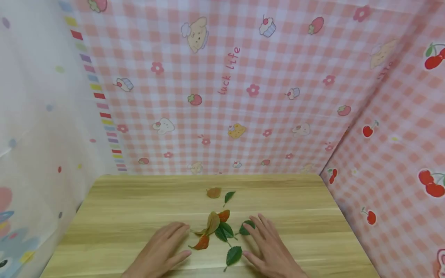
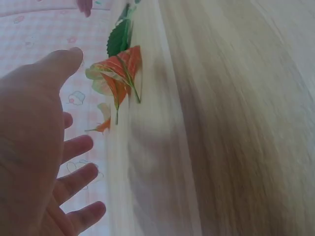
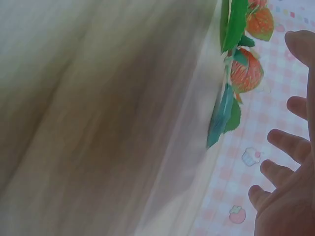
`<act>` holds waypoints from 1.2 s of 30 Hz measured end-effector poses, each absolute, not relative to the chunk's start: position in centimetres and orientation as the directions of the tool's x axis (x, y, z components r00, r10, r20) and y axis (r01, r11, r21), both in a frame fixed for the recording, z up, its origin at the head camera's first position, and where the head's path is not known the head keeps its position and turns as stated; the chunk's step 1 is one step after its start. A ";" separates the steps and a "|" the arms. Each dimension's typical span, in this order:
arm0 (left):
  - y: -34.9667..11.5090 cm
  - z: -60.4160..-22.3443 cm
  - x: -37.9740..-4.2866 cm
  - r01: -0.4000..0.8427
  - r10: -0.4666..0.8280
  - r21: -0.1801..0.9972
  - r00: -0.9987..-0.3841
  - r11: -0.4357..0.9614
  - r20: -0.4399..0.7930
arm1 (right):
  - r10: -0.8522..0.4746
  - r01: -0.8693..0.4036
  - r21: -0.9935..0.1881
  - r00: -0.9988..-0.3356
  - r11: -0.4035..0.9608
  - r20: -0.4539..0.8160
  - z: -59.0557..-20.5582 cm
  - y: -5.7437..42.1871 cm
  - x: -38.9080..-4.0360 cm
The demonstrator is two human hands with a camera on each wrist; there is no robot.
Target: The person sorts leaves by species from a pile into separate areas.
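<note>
On your table [image 1: 104, 235]: green leaves [image 1: 234, 255], orange leaves [image 1: 201, 243] and brown leaves [image 1: 213, 223], several overlapping, between your two hands. Your left hand [image 1: 163, 249]: fingers extended, thumb wide, beside the orange leaves. Your right hand [image 1: 269, 247]: fingers spread wide, one over a green leaf's edge; contact, cannot tell. Behind: pink-checked cloth [image 1: 299, 65], with pinkish-red lettering [image 1: 233, 58], slanting upward, reading "luck life".

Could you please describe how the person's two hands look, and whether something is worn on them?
The left hand and the right hand are both bare, with rounded fingertips. No glove, ring, bracelet, sleeve or cable shows, and no clear marking stands out. The person's clothing is out of view.
</note>
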State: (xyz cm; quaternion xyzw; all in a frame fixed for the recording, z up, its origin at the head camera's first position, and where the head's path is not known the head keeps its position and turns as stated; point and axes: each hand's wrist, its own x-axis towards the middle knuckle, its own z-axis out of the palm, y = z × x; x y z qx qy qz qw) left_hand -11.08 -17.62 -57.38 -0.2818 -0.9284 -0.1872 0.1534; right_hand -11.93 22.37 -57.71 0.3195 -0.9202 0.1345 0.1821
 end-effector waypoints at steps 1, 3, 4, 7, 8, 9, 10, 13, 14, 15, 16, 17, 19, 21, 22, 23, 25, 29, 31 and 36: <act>-17.4 -57.3 -11.1 0.580 0.466 0.274 -0.798 0.767 0.383 | -0.541 -0.643 -0.131 -0.722 0.755 0.431 -57.7 22.3 -11.9; -17.1 -57.2 -11.0 0.567 0.460 0.316 -0.815 0.761 0.353 | -0.544 -0.657 -0.136 -0.708 0.742 0.450 -57.6 22.0 -11.9; -16.9 -57.2 -11.0 0.556 0.456 0.338 -0.825 0.759 0.333 | -0.545 -0.663 -0.141 -0.702 0.735 0.457 -57.5 21.8 -11.9; -16.5 -57.1 -10.9 0.525 0.441 0.394 -0.850 0.754 0.289 | -0.540 -0.663 -0.160 -0.706 0.732 0.459 -57.2 21.2 -12.1; -16.3 -57.2 -11.0 0.522 0.440 0.408 -0.852 0.749 0.282 | -0.537 -0.660 -0.167 -0.711 0.733 0.454 -57.0 20.9 -12.2; -16.1 -57.2 -11.0 0.522 0.442 0.418 -0.853 0.744 0.278 | -0.533 -0.655 -0.175 -0.718 0.735 0.447 -56.8 20.6 -12.3; -16.0 -57.3 -11.1 0.523 0.445 0.427 -0.852 0.737 0.275 | -0.529 -0.648 -0.181 -0.727 0.740 0.437 -56.7 20.3 -12.4; -15.4 -57.4 -11.3 0.531 0.456 0.447 -0.848 0.720 0.271 | -0.525 -0.638 -0.210 -0.746 0.741 0.409 -56.2 19.5 -12.7; -15.2 -57.5 -11.4 0.529 0.457 0.453 -0.849 0.718 0.267 | -0.526 -0.638 -0.219 -0.747 0.738 0.406 -56.1 19.3 -12.8; -15.1 -57.5 -11.4 0.525 0.454 0.459 -0.851 0.717 0.263 | -0.527 -0.641 -0.227 -0.746 0.733 0.407 -56.0 19.1 -12.9; -14.9 -57.5 -11.5 0.521 0.451 0.468 -0.853 0.714 0.260 | -0.529 -0.646 -0.230 -0.742 0.728 0.411 -55.9 18.8 -13.1; -14.8 -57.5 -11.5 0.515 0.447 0.479 -0.856 0.711 0.258 | -0.534 -0.656 -0.231 -0.733 0.719 0.421 -55.9 18.6 -13.2; -14.6 -57.4 -11.6 0.503 0.440 0.506 -0.863 0.701 0.248 | -0.544 -0.677 -0.218 -0.710 0.703 0.448 -55.8 18.2 -13.5; -14.4 -57.4 -11.6 0.492 0.434 0.533 -0.868 0.688 0.242 | -0.552 -0.694 -0.207 -0.688 0.689 0.471 -55.7 17.8 -13.8; -14.3 -57.3 -11.6 0.487 0.430 0.546 -0.871 0.682 0.238 | -0.555 -0.702 -0.207 -0.680 0.681 0.479 -55.6 17.5 -14.0; -14.3 -57.3 -11.6 0.483 0.428 0.555 -0.872 0.678 0.237 | -0.558 -0.708 -0.210 -0.675 0.675 0.483 -55.5 17.3 -14.1; -14.2 -57.4 -11.7 0.478 0.423 0.565 -0.875 0.673 0.237 | -0.561 -0.710 -0.219 -0.676 0.669 0.477 -55.3 16.9 -14.4; -14.1 -57.6 -12.0 0.474 0.418 0.581 -0.876 0.662 0.239 | -0.577 -0.714 -0.245 -0.683 0.655 0.448 -55.0 16.0 -15.0; -14.0 -57.7 -12.1 0.472 0.417 0.589 -0.877 0.656 0.238 | -0.587 -0.719 -0.257 -0.683 0.646 0.435 -54.9 15.6 -15.3; -13.9 -57.8 -12.4 0.461 0.417 0.617 -0.880 0.638 0.227 | -0.602 -0.720 -0.284 -0.689 0.634 0.404 -54.8 15.1 -15.9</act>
